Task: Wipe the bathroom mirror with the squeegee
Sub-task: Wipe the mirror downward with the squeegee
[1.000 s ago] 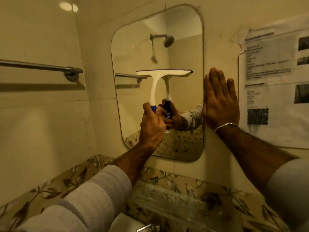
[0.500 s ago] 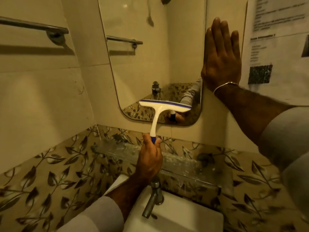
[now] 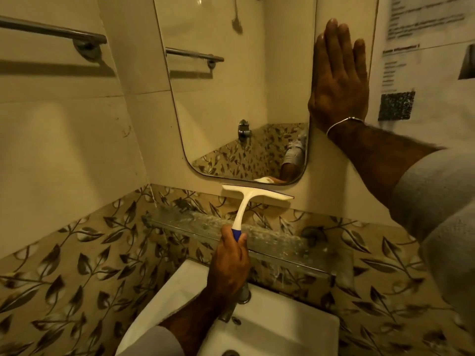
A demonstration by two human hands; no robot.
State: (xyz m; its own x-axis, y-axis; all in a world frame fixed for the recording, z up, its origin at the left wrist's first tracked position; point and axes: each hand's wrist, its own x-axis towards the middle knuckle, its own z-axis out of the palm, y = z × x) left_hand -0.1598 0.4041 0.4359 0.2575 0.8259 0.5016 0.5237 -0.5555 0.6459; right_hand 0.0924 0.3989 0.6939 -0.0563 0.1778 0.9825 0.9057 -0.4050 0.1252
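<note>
Left hand (image 3: 231,265) gripping squeegee (image 3: 253,199) below mirror (image 3: 231,98), right hand (image 3: 339,80) flat on wall

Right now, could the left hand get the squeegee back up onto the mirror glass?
Probably yes. The left hand grips the squeegee just below the mirror, with nothing between blade and glass. The right hand lies flat on the wall beside the mirror's right edge, mostly clear of the glass.
</note>
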